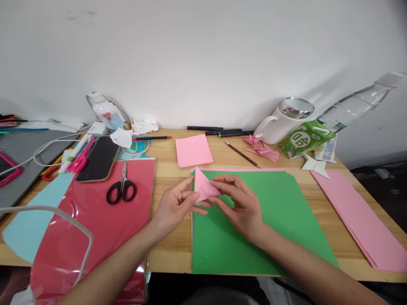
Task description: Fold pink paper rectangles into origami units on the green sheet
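Both hands hold a small folded pink paper (203,186) just above the top left corner of a large green sheet (273,224). My left hand (174,207) pinches its left side with thumb and fingers. My right hand (241,205) grips its right side, fingers curled over the fold. The paper's pointed tip stands up towards the wall.
Black-handled scissors (121,189) lie on a red sheet (95,228) beside a dark phone (100,159). A pink paper square (193,150), a pencil (243,155), folded pink pieces (262,148), markers, a white mug (282,120), a green packet, a clear bottle and a pink sheet stack (362,220) surround the wooden desk (168,250).
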The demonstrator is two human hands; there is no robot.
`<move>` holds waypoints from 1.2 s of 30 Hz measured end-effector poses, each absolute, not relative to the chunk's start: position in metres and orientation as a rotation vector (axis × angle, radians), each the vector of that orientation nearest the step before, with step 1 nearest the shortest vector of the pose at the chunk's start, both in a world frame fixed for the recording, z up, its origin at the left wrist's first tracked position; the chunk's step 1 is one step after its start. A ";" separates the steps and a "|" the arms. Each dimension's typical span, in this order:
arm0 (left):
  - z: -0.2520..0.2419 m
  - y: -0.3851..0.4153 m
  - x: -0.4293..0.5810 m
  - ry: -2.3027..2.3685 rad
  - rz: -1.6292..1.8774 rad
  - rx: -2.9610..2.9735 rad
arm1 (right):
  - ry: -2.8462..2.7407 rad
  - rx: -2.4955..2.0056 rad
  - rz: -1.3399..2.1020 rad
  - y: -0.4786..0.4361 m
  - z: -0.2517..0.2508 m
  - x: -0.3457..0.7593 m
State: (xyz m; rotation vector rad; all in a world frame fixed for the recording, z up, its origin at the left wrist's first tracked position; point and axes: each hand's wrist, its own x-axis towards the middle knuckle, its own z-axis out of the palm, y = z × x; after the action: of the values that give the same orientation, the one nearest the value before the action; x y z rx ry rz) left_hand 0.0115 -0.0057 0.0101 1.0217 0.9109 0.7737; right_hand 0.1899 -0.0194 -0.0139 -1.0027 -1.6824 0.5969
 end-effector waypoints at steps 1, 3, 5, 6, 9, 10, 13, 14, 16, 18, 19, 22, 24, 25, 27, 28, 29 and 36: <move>0.010 -0.006 0.012 0.906 0.785 1.023 | -1.620 -1.043 0.708 -0.018 -0.014 0.190; 0.009 -0.006 0.012 0.904 0.804 1.039 | -1.497 -1.102 0.980 -0.016 -0.013 0.190; 0.009 -0.006 0.012 0.911 0.803 1.058 | -1.398 -1.139 1.223 -0.015 -0.011 0.189; 0.009 -0.006 0.012 0.914 0.790 1.061 | -1.367 -1.149 1.304 -0.015 -0.010 0.188; 0.009 -0.005 0.011 0.914 0.721 1.048 | -1.320 -1.142 1.426 -0.017 -0.006 0.186; 0.009 -0.005 0.011 0.917 0.707 1.041 | -1.306 -1.135 1.458 -0.017 -0.005 0.186; 0.010 -0.005 0.011 0.944 0.698 1.042 | -1.264 -1.127 1.533 -0.016 -0.005 0.184; 0.010 -0.005 0.011 0.954 0.694 1.051 | -1.263 -1.128 1.531 -0.015 -0.005 0.184; 0.010 -0.005 0.012 0.976 0.683 1.081 | -1.282 -1.148 1.489 -0.014 -0.005 0.184; 0.010 -0.005 0.012 1.011 0.682 1.122 | -1.298 -1.178 1.442 -0.014 -0.006 0.184; 0.009 -0.005 0.012 1.035 0.686 1.150 | -1.297 -1.188 1.428 -0.014 -0.006 0.183; 0.006 -0.005 0.011 1.105 0.699 1.233 | -1.296 -1.181 1.420 -0.017 -0.009 0.183; 0.004 -0.005 0.011 1.127 0.689 1.268 | -1.343 -1.181 1.398 -0.019 -0.011 0.182; 0.004 -0.006 0.011 1.133 0.682 1.276 | -1.382 -1.189 1.371 -0.020 -0.012 0.182; 0.003 -0.006 0.012 1.135 0.665 1.280 | -1.470 -1.202 1.293 -0.022 -0.013 0.183; 0.002 -0.007 0.012 1.132 0.659 1.275 | -1.509 -1.200 1.257 -0.022 -0.014 0.183; 0.002 -0.007 0.013 1.127 0.653 1.266 | -1.540 -1.194 1.233 -0.023 -0.014 0.183; 0.004 -0.010 0.014 1.081 0.646 1.232 | -1.593 -1.213 1.164 -0.025 -0.018 0.180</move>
State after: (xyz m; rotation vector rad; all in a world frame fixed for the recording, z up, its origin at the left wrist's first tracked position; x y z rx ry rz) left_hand 0.0140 -0.0102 0.0037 1.2323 1.0809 0.6459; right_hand 0.1801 -0.0248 -0.0179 -1.2131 -1.5932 1.1640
